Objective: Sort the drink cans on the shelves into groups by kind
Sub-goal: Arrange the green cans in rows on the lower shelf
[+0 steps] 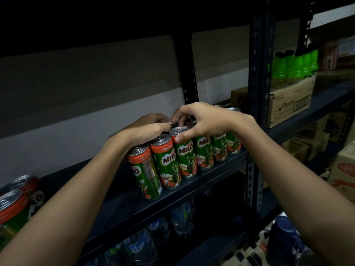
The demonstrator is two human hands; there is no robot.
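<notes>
Directly beneath both hands [172, 125]: cans [184, 152]

Second row of cans [189, 120] behind the front Milo row [187, 160] — mostly hidden by both hands; we cannot tell their kind. Left hand [146, 131]: its fingertips are lost behind the cans and under the right hand [203, 121], so we cannot tell its grip. Cans at lower left [17, 204] are blurred and cut by the frame edge. Bottles on the shelf below [159, 233] are dim, labels unreadable. Green packs [294, 64] above the carton [290, 104] are smeared — print too small to read. Right-edge boxes [343, 167] are cropped.
</notes>
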